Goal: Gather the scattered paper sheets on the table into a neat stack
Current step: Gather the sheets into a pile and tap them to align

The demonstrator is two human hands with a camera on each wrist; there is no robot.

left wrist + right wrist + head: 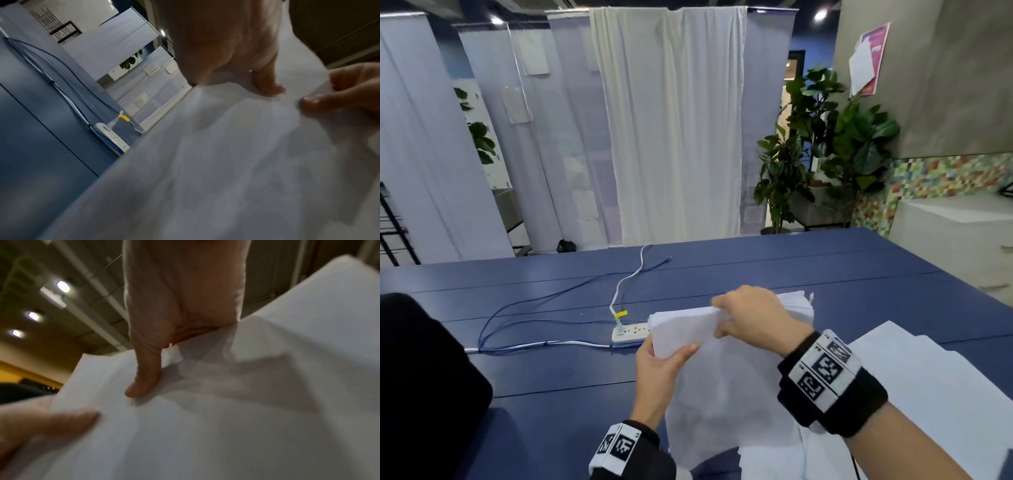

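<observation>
Both wrists have chunky black straps on them. The right wrist band (831, 382), lower right of the head view, carries a white strip printed with black square codes, like blocky QR tags, a few in a row. The left wrist band (619, 448), near the bottom middle, has the same thing: white panel, two black pixel-pattern squares showing. Below it there's a dark sleeve (654, 469) at the frame's bottom edge. The right forearm is bare past the strap. Hands are bare, no gloves or rings that I can make out.
</observation>
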